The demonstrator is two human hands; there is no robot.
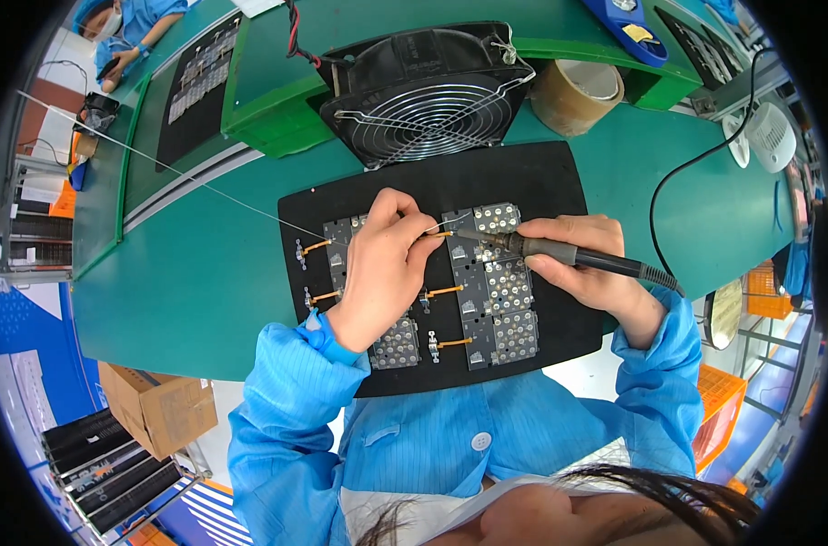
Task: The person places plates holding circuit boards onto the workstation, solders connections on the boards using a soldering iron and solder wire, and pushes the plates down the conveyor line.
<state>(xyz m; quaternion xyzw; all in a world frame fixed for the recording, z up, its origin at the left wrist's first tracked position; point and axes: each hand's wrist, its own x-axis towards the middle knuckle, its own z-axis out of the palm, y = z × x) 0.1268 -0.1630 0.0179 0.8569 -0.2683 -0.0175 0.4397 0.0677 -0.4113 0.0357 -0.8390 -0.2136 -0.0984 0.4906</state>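
Note:
My right hand grips a soldering iron like a pen. Its tip points left and reaches the upper end of a dark circuit board strip, near an orange flex cable. My left hand is closed in a pinch on thin solder wire, which runs in from the far left; its short end sticks out past the fingers by the iron tip. Silver round contacts cover the panels beside the strip. More orange flex cables with small connectors stick out leftward. Another board column lies partly hidden under my left hand.
The boards lie on a black mat on a green table. Behind it stands a black fan with a wire guard, beside a tape roll. The iron's cord loops at right. Another person sits at far left.

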